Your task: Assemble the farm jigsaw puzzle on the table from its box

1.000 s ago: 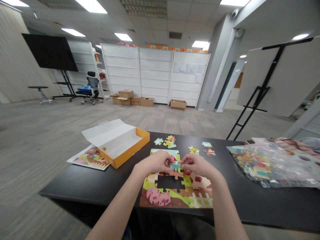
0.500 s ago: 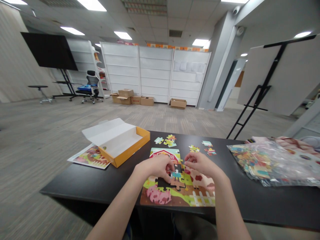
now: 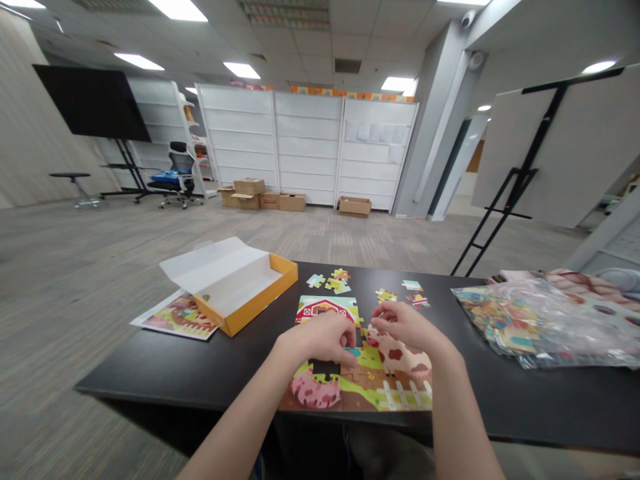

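On the black table lies a jigsaw puzzle (image 3: 403,357), partly assembled, with a red barn, a spotted cow, a pink pig and a white fence. Over its middle is my left hand (image 3: 325,339), thumb and fingers closed around a puzzle piece (image 3: 355,351) with teal on it, mostly covered by the fingers. A dark gap shows in the puzzle below that hand. My right hand (image 3: 405,327) hovers above the cow's part, fingers bent and slightly apart, with nothing visible in them. Loose puzzle pieces (image 3: 338,283) lie beyond the barn, and other pieces (image 3: 418,301) lie beyond my right hand.
An open yellow box (image 3: 263,297) with a white lid stands at the left, partly over a printed picture sheet (image 3: 181,316). Clear plastic bags (image 3: 545,327) holding more pieces lie at the right. The table's front edge runs just below the puzzle.
My left hand has moved slightly right and down over the teal piece, which now sits lined up in the puzzle's middle. My right hand has barely moved. The view has shifted slightly.
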`<state>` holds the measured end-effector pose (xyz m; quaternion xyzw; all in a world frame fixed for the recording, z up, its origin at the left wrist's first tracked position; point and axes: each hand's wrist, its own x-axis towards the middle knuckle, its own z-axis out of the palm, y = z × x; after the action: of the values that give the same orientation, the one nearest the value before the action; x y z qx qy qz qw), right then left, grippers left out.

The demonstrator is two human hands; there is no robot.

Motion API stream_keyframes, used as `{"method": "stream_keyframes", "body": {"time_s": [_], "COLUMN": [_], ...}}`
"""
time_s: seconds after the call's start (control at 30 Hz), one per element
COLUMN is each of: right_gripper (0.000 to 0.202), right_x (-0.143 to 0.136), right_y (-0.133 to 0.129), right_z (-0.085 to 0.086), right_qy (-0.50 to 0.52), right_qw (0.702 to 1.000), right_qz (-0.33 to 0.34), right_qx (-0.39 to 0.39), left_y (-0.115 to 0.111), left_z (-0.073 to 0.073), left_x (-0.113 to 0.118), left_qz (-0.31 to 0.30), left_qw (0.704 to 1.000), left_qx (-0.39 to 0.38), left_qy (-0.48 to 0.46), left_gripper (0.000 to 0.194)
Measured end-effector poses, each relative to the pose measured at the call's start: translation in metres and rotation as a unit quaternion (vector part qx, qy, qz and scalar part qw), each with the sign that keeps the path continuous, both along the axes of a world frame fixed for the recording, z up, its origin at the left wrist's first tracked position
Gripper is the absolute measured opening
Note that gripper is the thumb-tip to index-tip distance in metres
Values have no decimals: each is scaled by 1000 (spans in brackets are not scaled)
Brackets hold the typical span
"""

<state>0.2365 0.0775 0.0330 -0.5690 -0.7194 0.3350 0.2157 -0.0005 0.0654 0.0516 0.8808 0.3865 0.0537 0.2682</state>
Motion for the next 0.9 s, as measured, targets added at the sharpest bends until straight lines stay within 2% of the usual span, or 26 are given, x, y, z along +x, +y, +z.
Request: {"method": "stream_keyframes", "body": {"time_s": [0.17, 0.23, 0.3, 0.37, 0.43, 0.53, 0.63, 0.77, 0.9], "right_gripper": [17, 20, 23, 27, 31, 35, 33, 26, 27], "right_x": [14, 23, 37, 54, 71, 86, 82, 60, 44], "right_y": [-3, -5, -9, -14, -19, -25, -20, -1, 12], "right_z": [1, 6, 14, 23, 31, 35, 26, -2, -23], "right_qy": [56, 64, 64, 66, 75, 76, 21, -105, -185], "right_qw": [997, 996, 988, 964, 925, 891, 903, 948, 956], "right_qz": [-48, -69, -120, -209, -305, -368, -348, -237, -193], "right_qx": [-18, 11, 74, 153, 214, 253, 252, 183, 120], "left_y": [-6, -8, -8, -10, -11, -12, -12, -9, -4], "left_z": [-2, -2, -3, -2, 0, 1, 0, -2, 1], "left_x": [14, 16, 16, 16, 16, 16, 17, 14, 7], "left_qz": [-27, -17, -3, 1, -7, -19, -19, -27, -25], "left_qw": [999, 999, 999, 999, 998, 997, 997, 997, 998], "left_qx": [-5, -7, -3, 7, 18, 30, 40, 46, 41], "left_qy": [36, 44, 48, 53, 59, 68, 66, 55, 29], "left_gripper": [36, 34, 34, 35, 37, 37, 37, 34, 24]}}
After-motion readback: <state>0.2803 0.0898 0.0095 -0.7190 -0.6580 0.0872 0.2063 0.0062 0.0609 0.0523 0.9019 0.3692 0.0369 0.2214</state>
